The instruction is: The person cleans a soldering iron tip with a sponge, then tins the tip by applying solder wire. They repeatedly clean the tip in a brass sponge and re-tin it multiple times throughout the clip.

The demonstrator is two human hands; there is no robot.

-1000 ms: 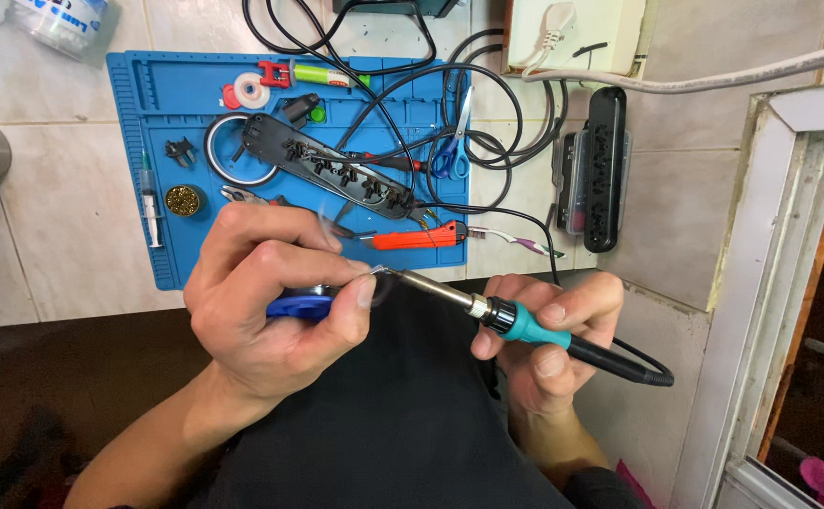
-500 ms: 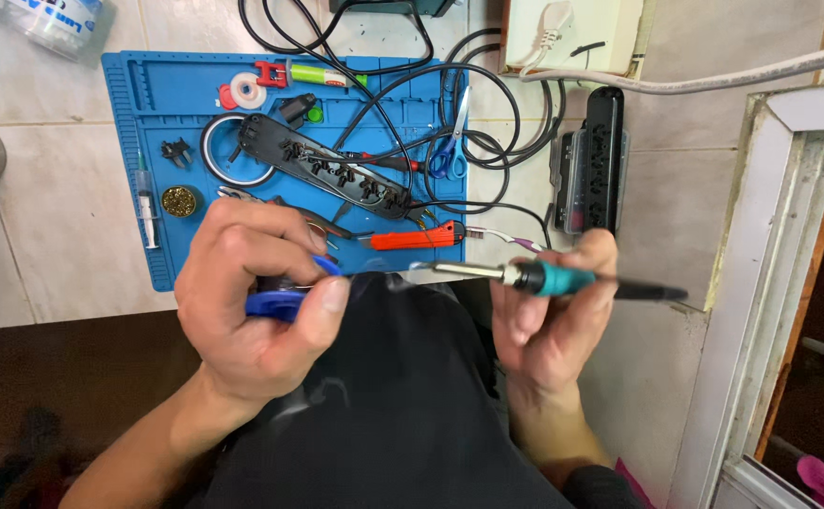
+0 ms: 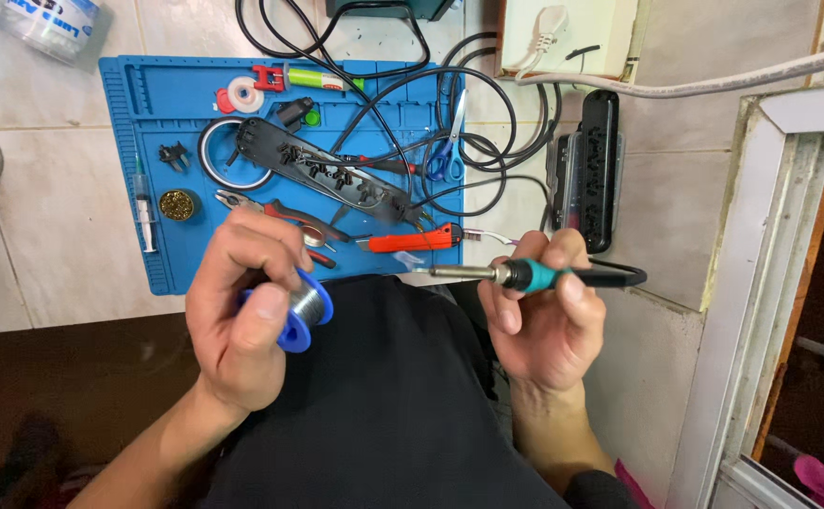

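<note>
My left hand (image 3: 242, 311) grips a blue spool of solder wire (image 3: 304, 311) over my dark lap, thumb pressed on the spool's rim. My right hand (image 3: 539, 316) holds a soldering iron (image 3: 525, 275) with a teal and black handle, lying level, its metal tip pointing left toward the spool but apart from it. Just beyond my hands lies a blue work mat (image 3: 176, 104) on the tiled floor. On the mat sits an opened black power strip body (image 3: 332, 170) and a red utility knife (image 3: 412, 240).
The mat also carries pliers (image 3: 275, 212), blue scissors (image 3: 445, 160), a syringe (image 3: 143, 212), a brass tip cleaner (image 3: 178, 204), tape and a green tube. Black cables (image 3: 487, 104) loop across it. A black power strip cover (image 3: 593, 170) lies right, beside a white door frame (image 3: 761, 283).
My left hand turned and drew back, showing the blue spool's face. The soldering iron levelled out and its tip moved away from my left hand's fingers.
</note>
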